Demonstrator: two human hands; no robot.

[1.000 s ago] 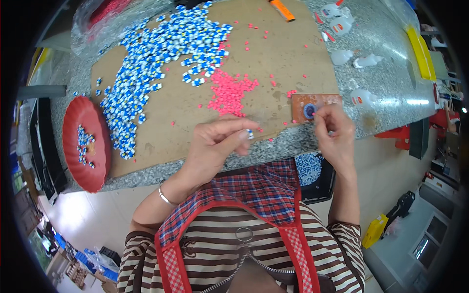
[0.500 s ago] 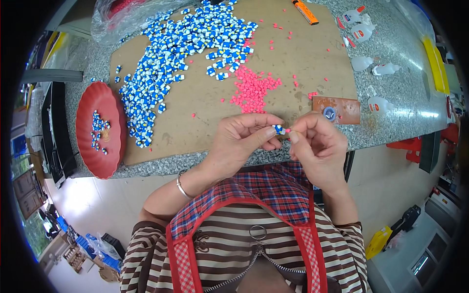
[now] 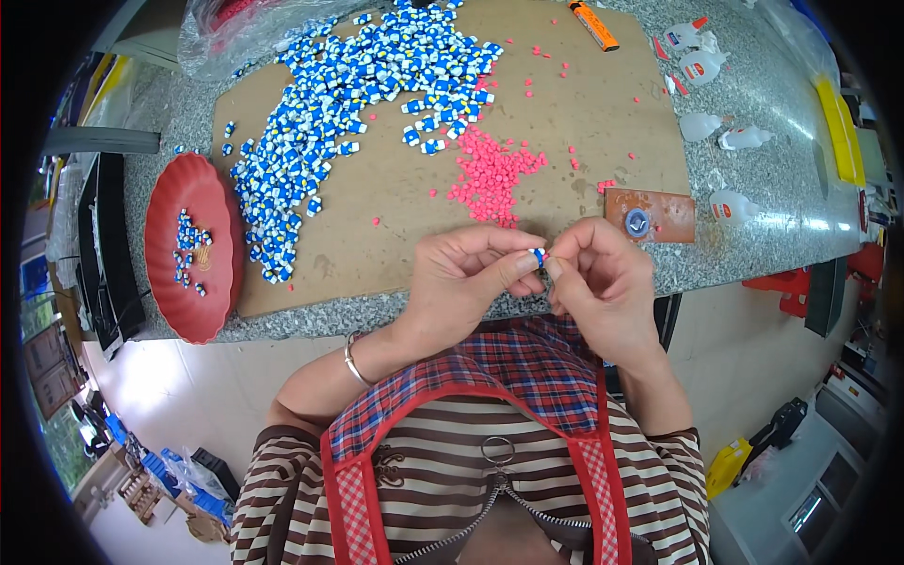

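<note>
Between the thumb and fingers of my left hand point(image 3: 454, 287) is a small blue-and-white figurine point(image 3: 538, 256), pinched over the near edge of the board. My right hand point(image 3: 610, 287) is closed with thumb and forefinger against the figurine's right end. A speck of pink shows at those fingertips; the small pink piece itself is mostly hidden. Just beyond my hands lies a heap of small pink pieces point(image 3: 492, 174). A large spread of similar blue-and-white figurines point(image 3: 377, 71) covers the board's far left.
A red scalloped dish point(image 3: 223, 268) with several figurines stands left of the brown board point(image 3: 377, 259). At right, a reddish-brown tile point(image 3: 676, 215) bears a round blue-rimmed piece point(image 3: 637, 223). White squeeze bottles point(image 3: 733, 207) line the stone table's right; an orange stick-shaped object point(image 3: 593, 26) lies far back.
My right hand has moved slightly left, bringing its fingertips up against the figurine. The gap with the pink piece between them has closed.
</note>
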